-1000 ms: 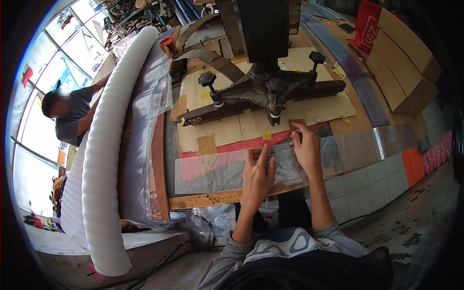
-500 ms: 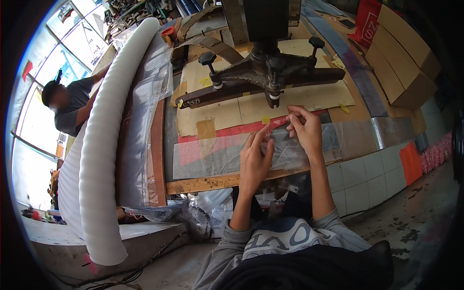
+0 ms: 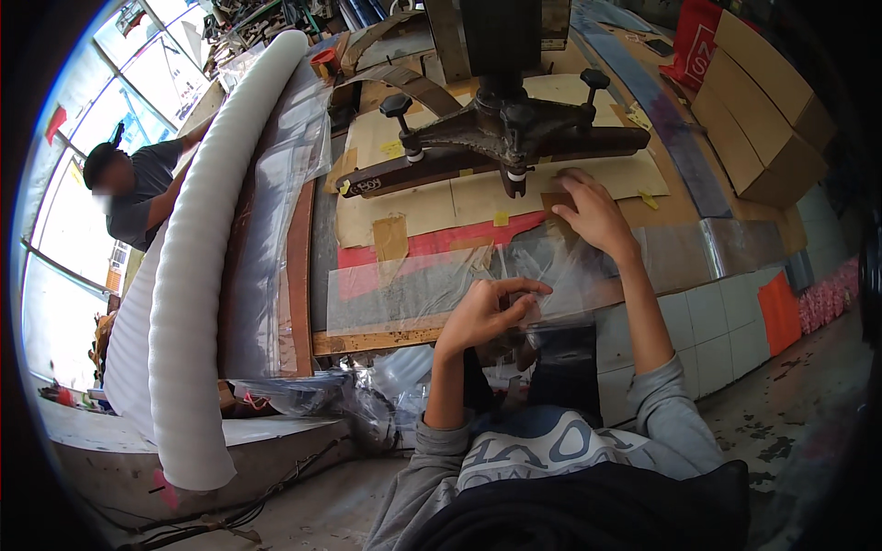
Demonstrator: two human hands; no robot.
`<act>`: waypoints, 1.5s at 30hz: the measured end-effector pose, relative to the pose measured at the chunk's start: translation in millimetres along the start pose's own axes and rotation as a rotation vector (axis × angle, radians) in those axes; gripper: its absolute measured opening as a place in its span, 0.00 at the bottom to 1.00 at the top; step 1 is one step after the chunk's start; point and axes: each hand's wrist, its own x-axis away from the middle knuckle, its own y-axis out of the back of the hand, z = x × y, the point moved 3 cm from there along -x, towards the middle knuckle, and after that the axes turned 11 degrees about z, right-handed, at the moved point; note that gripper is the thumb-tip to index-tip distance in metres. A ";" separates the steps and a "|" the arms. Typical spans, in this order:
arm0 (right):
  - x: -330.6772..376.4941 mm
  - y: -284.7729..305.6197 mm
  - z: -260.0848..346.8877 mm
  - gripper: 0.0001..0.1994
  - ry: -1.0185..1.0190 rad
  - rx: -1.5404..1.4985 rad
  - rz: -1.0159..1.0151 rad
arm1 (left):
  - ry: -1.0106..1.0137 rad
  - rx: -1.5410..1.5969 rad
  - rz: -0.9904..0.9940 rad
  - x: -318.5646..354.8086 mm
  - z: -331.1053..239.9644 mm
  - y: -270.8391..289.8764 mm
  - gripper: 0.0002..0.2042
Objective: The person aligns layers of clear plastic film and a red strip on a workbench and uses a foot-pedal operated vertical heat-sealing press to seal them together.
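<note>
A clear plastic sheet (image 3: 404,292) lies across the front of the worktable. My left hand (image 3: 487,314) is at the table's front edge, its thumb and fingers pinched together at the film. Farther forward, my right hand (image 3: 593,216) reaches over the film with fingers stretched out, the tips slightly blurred near the beige board. Just beyond those fingertips is the dark metal bar (image 3: 588,144) of a press, raised over the beige board (image 3: 432,197). A red strip (image 3: 432,250) and a brown tape patch (image 3: 390,237) show along the board's near side.
A long white foam roll (image 3: 197,248) stretches along the left, with a person (image 3: 147,188) beyond it. Open cardboard boxes (image 3: 763,129) stand at the far right beside a red bag (image 3: 695,41). Black knobs (image 3: 395,106) stick up from the press. Crumpled plastic hangs below the table edge.
My hands have moved apart. The right has gone forward toward the press bar with its fingers straightened; the left has drawn back toward the table edge and turned its fingers rightward.
</note>
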 end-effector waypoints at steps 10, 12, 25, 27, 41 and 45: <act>-27.5 -22.5 -13.9 0.22 0.024 -0.066 0.410 | -0.030 -0.036 0.027 -3.7 5.0 -1.8 0.11; -26.3 -26.1 -15.6 0.22 0.002 -0.040 0.447 | -0.030 -0.040 0.032 -2.9 2.0 -1.8 0.11; -35.2 -24.1 -16.2 0.15 -0.067 -0.102 0.408 | -0.007 -0.063 0.020 -3.0 4.6 -2.0 0.11; -35.5 -24.8 -15.3 0.14 -0.096 -0.156 0.437 | -0.049 -0.077 -0.002 -3.7 7.7 -3.9 0.12; -30.2 -21.7 -4.1 0.12 -0.138 0.023 0.440 | -0.100 -0.135 -0.027 -1.9 -1.4 -3.6 0.12; -16.8 -21.4 3.6 0.13 -0.023 0.144 0.259 | -0.064 -0.109 -0.017 -1.5 2.1 -3.4 0.11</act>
